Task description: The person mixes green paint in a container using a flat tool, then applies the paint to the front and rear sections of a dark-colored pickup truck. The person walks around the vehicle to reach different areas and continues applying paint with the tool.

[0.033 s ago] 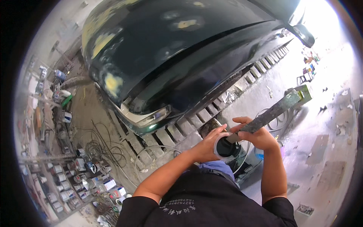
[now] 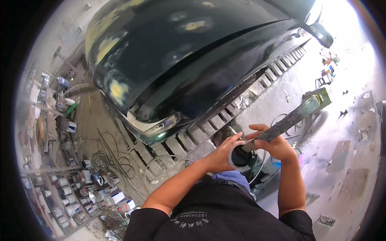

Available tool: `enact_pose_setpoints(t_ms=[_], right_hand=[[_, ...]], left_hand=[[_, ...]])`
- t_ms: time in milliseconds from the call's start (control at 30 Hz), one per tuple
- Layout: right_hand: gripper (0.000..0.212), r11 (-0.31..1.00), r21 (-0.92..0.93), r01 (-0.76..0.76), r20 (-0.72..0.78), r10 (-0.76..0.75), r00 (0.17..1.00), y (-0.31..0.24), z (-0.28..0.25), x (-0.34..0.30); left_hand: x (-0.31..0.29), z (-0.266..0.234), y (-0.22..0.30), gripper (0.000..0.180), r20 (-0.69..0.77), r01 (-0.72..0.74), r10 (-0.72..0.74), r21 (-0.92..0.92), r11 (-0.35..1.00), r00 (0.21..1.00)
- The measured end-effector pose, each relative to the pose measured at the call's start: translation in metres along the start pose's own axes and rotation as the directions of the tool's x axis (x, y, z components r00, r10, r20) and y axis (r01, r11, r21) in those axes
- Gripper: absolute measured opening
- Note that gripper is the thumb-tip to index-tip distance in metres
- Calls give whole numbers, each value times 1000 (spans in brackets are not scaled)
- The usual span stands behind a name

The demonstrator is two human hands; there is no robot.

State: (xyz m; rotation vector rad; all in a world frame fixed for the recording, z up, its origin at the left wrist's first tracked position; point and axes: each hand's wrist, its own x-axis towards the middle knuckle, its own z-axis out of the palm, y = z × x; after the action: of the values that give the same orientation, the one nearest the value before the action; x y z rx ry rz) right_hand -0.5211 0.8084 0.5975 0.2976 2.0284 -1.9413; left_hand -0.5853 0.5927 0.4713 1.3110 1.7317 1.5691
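In front of my waist, my left hand [image 2: 221,156] is closed round the side of a pale, see-through plastic cup [image 2: 232,154]. Dark liquid [image 2: 242,159], like black or deep green paint, lies inside it. A long flat stirring stick [image 2: 287,122], grey and crusted with dried paint, dips its lower end into the cup. My right hand [image 2: 278,147] grips that stick just above the rim, with some fingers stretched out. The stick slants up to the right and ends in a green-yellow stained tip. How deep it reaches in the liquid is hidden.
A dark car [image 2: 169,60] with pale filler patches stands ahead, its headlight [image 2: 161,125] nearest me. Beneath it runs a slotted floor grating [image 2: 197,134]. Cables [image 2: 106,158] lie coiled at left, beside shelves of paint cans [image 2: 72,209]. Cardboard pieces [image 2: 354,182] lie at right.
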Motion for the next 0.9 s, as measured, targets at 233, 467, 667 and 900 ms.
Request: enact_pose_setpoints(t_ms=[233,467,667,900], right_hand=[[50,995,78,58,-186,-43,982,37,-52,-49],[51,983,162,91,-393,-20,919,72,-140,-96],[51,969,201,142,-602,8,798,89,-215,-153],[52,982,164,96,-845,89,527,123,-296,-212]], left_hand=[[52,47,-8,100,135,-34,24,74,997,991],[132,106,-12,98,244,-26,-18,176,984,970],[210,143,-27,94,331,-19,-36,159,987,943],[331,161,-1,73,398,-165,124,68,984,909]])
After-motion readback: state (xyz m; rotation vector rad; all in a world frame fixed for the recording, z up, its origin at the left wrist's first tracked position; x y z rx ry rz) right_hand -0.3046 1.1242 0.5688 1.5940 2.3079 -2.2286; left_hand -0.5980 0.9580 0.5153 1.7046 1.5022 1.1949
